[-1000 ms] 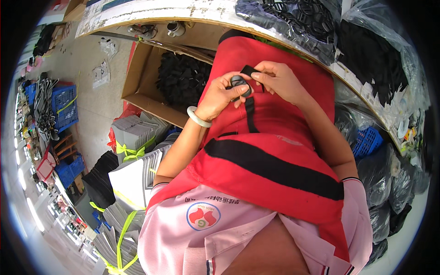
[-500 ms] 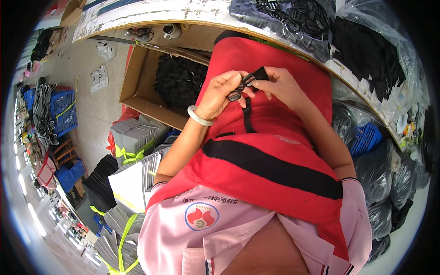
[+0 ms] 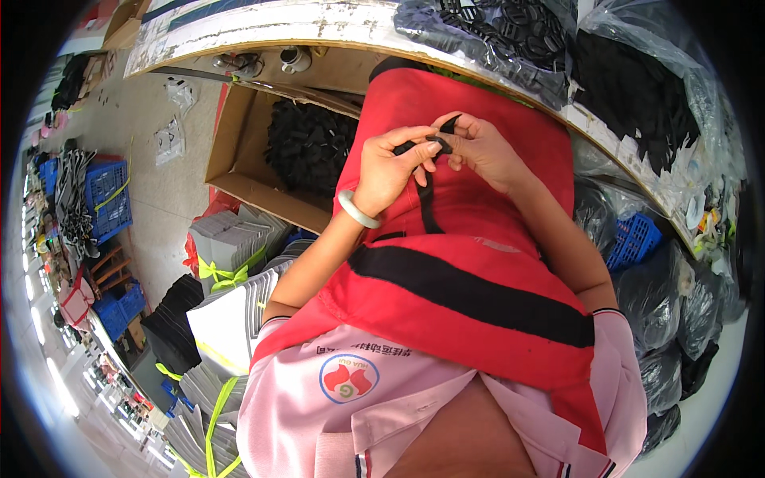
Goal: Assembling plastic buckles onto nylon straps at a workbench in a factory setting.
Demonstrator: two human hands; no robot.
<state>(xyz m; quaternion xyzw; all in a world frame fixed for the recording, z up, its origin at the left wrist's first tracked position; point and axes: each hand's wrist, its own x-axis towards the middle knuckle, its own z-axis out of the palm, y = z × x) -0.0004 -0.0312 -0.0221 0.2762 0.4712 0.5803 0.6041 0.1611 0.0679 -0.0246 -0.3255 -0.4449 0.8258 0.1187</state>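
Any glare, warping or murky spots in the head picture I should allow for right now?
Head view: white tube lights at lower left are blown out; the wood-edged white table looks bowed; the corners go black; the small black piece between left hand and right hand lacks clear detail.

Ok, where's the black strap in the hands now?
In the head view, upper middle, the black strap is held between the left hand and right hand, over the red apron.

In front of you, the scuffed white worktable (image 3: pixel 335 24) carries black plastic buckles (image 3: pixel 534 32) and black fabric strips (image 3: pixel 629 88) amid clear plastic bagging (image 3: pixel 653 40).
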